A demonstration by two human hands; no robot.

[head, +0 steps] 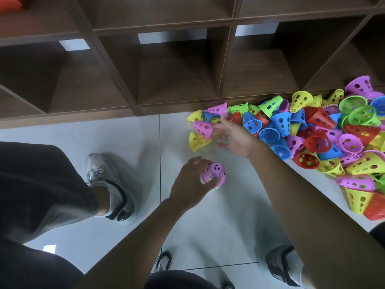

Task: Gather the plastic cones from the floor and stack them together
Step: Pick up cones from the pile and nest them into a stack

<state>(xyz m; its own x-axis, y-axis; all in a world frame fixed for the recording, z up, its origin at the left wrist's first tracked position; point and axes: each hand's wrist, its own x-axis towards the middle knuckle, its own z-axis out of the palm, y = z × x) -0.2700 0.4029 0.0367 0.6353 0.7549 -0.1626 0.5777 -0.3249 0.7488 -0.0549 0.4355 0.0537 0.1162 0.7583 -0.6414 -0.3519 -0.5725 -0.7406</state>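
**Right hand reaches for a pink cone while the left steadies the stack**

The left hand (pixel 192 180) grips a short stack (pixel 213 176) of cones, pink on top, standing on the floor (pixel 125 142). Just beyond it, the right hand (pixel 233 138) spreads its fingers loosely, fingertips touching a pink cone (pixel 203 128) that lies on its side, narrow end pointing away to the left; whether it is pinched yet is unclear. A yellow cone (pixel 196 141) lies just beneath it. The big heap (pixel 312 130) of cones spreads to the right of that hand, against the wooden shelf (pixel 177 69). Nothing blocks the short path back to the stack.
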